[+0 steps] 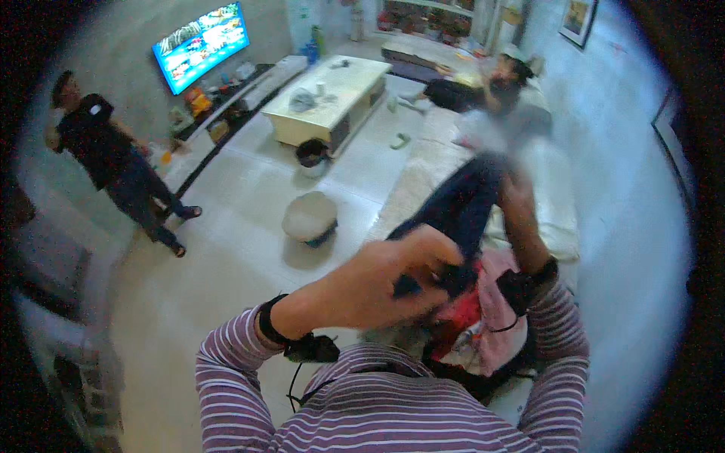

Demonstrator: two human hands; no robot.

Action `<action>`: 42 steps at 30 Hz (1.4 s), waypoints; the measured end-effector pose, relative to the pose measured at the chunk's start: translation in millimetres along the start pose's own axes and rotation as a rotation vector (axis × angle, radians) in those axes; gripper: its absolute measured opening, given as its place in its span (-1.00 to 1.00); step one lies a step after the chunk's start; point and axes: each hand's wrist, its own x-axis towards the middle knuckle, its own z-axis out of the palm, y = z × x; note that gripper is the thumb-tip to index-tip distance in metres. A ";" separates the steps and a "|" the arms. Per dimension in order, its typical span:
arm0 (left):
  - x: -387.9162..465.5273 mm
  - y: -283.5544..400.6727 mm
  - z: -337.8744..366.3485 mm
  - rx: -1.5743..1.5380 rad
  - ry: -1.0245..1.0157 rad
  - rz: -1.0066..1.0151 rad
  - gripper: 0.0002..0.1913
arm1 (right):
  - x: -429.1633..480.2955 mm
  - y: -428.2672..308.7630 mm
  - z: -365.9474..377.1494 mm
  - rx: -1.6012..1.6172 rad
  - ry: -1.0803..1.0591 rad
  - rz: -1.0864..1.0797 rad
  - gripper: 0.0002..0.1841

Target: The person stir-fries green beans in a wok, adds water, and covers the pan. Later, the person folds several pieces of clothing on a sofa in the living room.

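Observation:
A dark navy garment (453, 204), perhaps trousers, stretches between my two hands in front of my body. My left hand (374, 277) grips its near end, fingers curled around the bunched cloth. Farther out on the right, my right hand (516, 195) holds the far part; blur hides its fingertips. Below the garment lies a heap of clothes, with a pink cloth (498, 323) and a red cloth (460, 311) on view. A dark edge runs around the heap, but I cannot tell what it belongs to. Both wrists wear black straps with small dark devices.
A sofa (558, 192) runs along the right wall, with a person (504, 85) at its far end. Another person (96, 136) stands at left. A round stool (310, 218), a waste bin (312, 161) and a cream coffee table (300, 122) stand on the tiled floor.

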 end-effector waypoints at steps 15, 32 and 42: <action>40.7 -86.1 -13.1 -0.320 -0.081 -0.417 -0.44 | -144.8 49.9 -42.1 -0.834 -0.053 0.028 -0.67; 1.4 -145.0 14.5 -0.534 -0.317 -0.559 -0.45 | -129.6 30.2 -54.8 -0.148 -0.051 0.320 -0.63; -66.5 -263.8 31.2 -0.054 -0.557 -0.820 -0.69 | -129.3 -19.2 -86.7 0.024 0.144 0.308 -0.57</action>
